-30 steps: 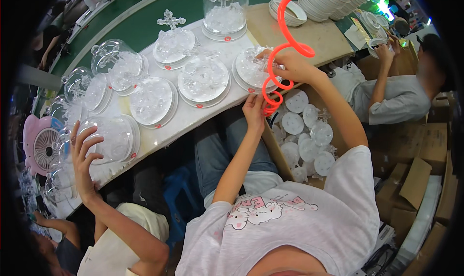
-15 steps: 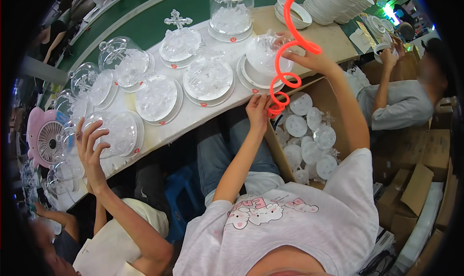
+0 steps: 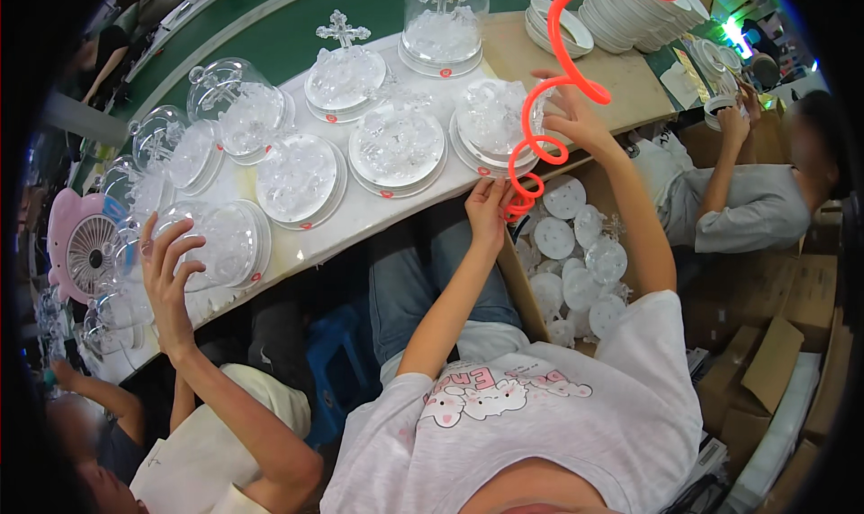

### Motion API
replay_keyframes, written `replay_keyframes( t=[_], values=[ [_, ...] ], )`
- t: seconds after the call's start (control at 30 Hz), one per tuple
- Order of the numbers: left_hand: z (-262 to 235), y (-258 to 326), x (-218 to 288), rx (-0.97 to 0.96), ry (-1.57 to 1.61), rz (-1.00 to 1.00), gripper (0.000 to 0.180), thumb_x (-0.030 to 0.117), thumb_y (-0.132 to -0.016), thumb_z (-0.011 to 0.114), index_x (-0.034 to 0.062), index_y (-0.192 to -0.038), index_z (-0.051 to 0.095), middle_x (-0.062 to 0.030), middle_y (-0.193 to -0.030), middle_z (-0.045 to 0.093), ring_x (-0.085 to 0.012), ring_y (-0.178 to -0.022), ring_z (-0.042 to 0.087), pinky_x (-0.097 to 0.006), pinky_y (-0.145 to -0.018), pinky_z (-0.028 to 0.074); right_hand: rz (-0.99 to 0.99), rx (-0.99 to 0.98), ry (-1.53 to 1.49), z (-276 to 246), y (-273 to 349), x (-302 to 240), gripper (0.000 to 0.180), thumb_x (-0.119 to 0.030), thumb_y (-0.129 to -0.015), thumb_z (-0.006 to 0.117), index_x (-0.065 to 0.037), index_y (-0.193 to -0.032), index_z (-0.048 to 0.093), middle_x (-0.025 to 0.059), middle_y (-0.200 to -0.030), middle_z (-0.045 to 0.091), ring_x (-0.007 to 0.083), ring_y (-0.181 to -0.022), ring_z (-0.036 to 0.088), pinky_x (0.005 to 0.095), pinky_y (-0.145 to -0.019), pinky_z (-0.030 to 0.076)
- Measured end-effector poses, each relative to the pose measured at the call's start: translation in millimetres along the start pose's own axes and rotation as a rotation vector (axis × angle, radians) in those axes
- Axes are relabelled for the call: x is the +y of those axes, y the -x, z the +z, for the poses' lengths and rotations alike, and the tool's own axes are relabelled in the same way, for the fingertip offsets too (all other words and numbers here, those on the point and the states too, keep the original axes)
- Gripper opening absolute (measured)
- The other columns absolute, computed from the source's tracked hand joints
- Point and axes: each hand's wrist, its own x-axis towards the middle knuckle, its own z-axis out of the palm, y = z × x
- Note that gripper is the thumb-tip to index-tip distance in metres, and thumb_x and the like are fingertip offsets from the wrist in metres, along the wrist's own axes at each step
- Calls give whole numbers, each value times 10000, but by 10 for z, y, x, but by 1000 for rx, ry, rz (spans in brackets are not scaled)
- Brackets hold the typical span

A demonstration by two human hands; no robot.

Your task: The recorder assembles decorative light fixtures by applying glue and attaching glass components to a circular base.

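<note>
A clear ornamental insert (image 3: 490,109) with sprigs and a white disc sits in a round white base (image 3: 481,161) near the table's front edge. Just right of it, my right hand (image 3: 576,122) is open, its fingers apart and partly behind a red coiled hose (image 3: 562,80). At the base's front rim, my left hand (image 3: 487,210) has its fingers pressed together beside the hose's lower end; I cannot make out what is in them. To the left stand similar filled bases (image 3: 396,149), some under clear domes (image 3: 445,5), one bearing a clear cross (image 3: 343,30).
Below my right arm, a cardboard box (image 3: 634,185) holds several clear-and-white inserts (image 3: 565,197). White bowl-like bases (image 3: 630,14) are stacked at the far right. A co-worker's raised hand (image 3: 169,266) is at the left, near a pink fan (image 3: 85,235). Another person works at the right.
My right hand has let go of the clear insert, which now rests in the white base, and has drawn back to the right. My left hand stays at the base's front rim.
</note>
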Motion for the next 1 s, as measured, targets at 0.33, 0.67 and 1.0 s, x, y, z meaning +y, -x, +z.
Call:
replay_keyframes(
  t=[0.33, 0.67, 1.0],
  values=[
    [-38, -17, -13, -11, -7, 11, 183, 60, -826, 533, -42, -977, 526, -94, -938, 584, -156, -864, 574, -270, -768, 489, 215, 212, 6, 294, -173, -75, 677, -322, -732, 647, -76, -1260, 303, 130, -1207, 400, 213, -1078, 436, 348, -802, 436],
    [-2, -4, 17, 15, -8, -16, 193, 64, -826, 534, -44, -986, 525, -96, -939, 586, -152, -845, 582, -258, -745, 491, 52, 146, 97, -133, -291, -52, 377, -200, -772, 549, -108, -1101, 388, 61, -1023, 565, 126, -845, 561, 249, -561, 473],
    [33, 3, -12, 16, -3, -18, 181, 57, -830, 525, -43, -980, 527, -100, -931, 586, -158, -828, 589, -267, -736, 498, -199, -92, 75, 67, -439, 178, 368, 11, -722, 515, -5, -1060, 372, 103, -1033, 453, 238, -1008, 531, 318, -799, 475]
  ],
)
